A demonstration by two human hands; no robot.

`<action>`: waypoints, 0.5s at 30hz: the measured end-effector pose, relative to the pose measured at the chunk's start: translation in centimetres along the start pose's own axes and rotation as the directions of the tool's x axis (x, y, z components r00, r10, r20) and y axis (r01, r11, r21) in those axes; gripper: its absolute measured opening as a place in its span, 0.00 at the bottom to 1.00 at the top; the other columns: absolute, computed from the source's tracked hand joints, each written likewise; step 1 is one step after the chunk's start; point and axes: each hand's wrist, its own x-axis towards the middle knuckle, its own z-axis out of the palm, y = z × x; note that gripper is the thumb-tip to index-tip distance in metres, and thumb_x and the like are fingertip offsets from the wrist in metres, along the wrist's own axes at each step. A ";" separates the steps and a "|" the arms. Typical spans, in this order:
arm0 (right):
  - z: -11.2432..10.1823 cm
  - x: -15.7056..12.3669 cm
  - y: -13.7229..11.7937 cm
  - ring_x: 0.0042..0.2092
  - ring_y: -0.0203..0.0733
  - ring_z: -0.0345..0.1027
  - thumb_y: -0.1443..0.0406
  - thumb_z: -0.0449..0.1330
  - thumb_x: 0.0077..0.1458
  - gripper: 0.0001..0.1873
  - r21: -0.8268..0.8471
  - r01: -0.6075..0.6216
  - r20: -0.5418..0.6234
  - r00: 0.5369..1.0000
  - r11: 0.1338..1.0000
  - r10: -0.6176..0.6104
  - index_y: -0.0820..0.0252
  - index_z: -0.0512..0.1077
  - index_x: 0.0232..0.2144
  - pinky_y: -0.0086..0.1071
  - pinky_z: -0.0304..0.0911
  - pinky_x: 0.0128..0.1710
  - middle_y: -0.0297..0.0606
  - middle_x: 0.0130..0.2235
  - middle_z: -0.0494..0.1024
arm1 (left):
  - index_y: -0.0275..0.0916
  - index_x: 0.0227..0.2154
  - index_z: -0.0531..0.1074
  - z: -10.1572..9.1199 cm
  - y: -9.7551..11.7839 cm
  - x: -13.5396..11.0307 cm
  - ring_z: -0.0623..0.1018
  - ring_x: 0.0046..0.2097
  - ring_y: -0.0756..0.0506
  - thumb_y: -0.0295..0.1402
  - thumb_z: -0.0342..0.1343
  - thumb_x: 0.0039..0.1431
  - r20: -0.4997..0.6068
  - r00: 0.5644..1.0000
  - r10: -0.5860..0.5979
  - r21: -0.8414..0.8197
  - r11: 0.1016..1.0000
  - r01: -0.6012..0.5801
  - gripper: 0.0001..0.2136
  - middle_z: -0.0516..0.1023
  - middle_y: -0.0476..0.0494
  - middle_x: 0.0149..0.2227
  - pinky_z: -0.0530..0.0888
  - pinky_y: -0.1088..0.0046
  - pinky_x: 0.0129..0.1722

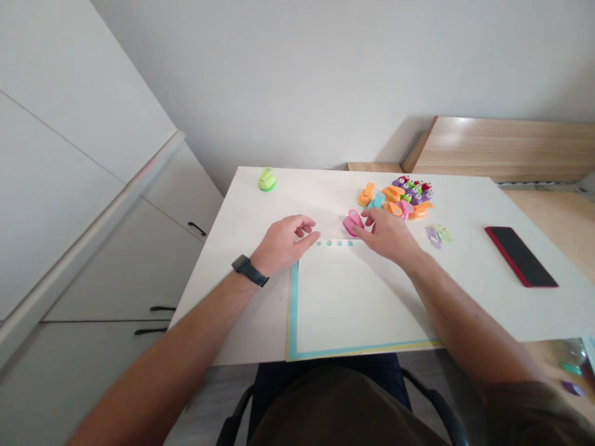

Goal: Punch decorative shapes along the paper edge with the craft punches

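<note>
A white sheet of paper [353, 303] lies on a light blue sheet on the white table [242, 223], with a row of small punched shapes [333, 243] along its far edge. My left hand [283, 243] rests at the sheet's far left corner, fingers loosely curled, the forefinger pressing the paper. My right hand [387, 234] grips a pink craft punch [353, 222] at the paper's far edge. A dark watch is on my left wrist.
A pile of several coloured craft punches [403, 198] sits behind my right hand. A green punch [267, 179] stands alone at the far left. Small paper cut-outs [437, 235] and a red-cased phone [520, 256] lie to the right. White cabinets stand left.
</note>
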 end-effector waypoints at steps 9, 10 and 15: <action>2.4 0.6 1.5 0.33 0.41 0.70 0.48 0.61 0.64 0.19 0.072 -0.002 -0.156 0.988 0.997 0.013 0.57 0.77 0.39 0.37 0.63 0.35 0.41 0.38 0.79 | 0.41 0.43 0.78 0.4 -2.4 -0.7 0.78 0.38 0.46 0.45 0.59 0.67 0.083 0.996 -0.011 0.060 0.998 0.006 0.13 0.82 0.46 0.39 0.73 0.67 0.42; 2.4 0.6 1.7 0.32 0.41 0.70 0.48 0.61 0.64 0.19 0.061 -0.010 -0.168 0.986 0.998 0.020 0.57 0.77 0.39 0.37 0.63 0.34 0.41 0.38 0.79 | 0.41 0.43 0.78 0.3 -2.4 -0.8 0.78 0.38 0.46 0.45 0.59 0.67 0.086 0.996 -0.013 0.068 0.998 0.007 0.13 0.82 0.46 0.39 0.73 0.67 0.42; 2.5 0.8 2.0 0.34 0.43 0.71 0.48 0.58 0.66 0.20 -0.041 -0.076 -0.238 0.969 0.996 0.064 0.58 0.77 0.41 0.37 0.63 0.35 0.42 0.39 0.79 | 0.42 0.40 0.78 0.1 -2.2 -0.6 0.78 0.40 0.45 0.43 0.58 0.68 0.133 0.991 0.007 0.103 0.994 -0.021 0.11 0.82 0.46 0.38 0.72 0.67 0.42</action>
